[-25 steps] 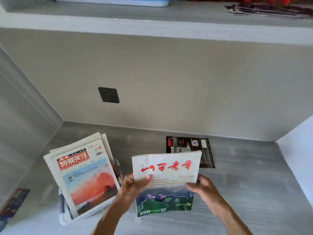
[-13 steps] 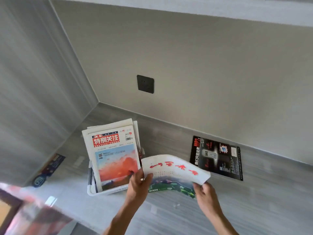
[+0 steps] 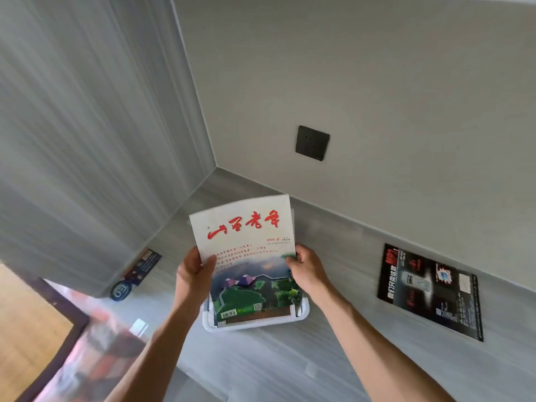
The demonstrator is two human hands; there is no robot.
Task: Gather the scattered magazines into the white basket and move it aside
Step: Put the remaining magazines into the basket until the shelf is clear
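While both hands grip it by its side edges, the white-covered magazine with red brush lettering and a green landscape picture (image 3: 246,256) stands nearly upright with its lower end down inside the white plastic basket (image 3: 255,323). The left hand (image 3: 194,274) holds the left edge, thumb curled over the front cover and fingers behind; the right hand (image 3: 307,268) pinches the right edge in the same way, thumb on the cover. The basket sits on the grey wood-grain counter (image 3: 290,367), near the corner where the grey side panel meets the pale back wall. Other magazines stand behind the held one in the basket, only their edges showing.

To the right, well apart from the basket, a black glossy magazine with red and white print (image 3: 429,288) lies flat on the counter close to the back wall. To the left, a dark narrow magazine with a round blue emblem (image 3: 136,274) lies against the foot of the side panel. A dark square wall socket (image 3: 312,143) is set in the back wall above the basket.
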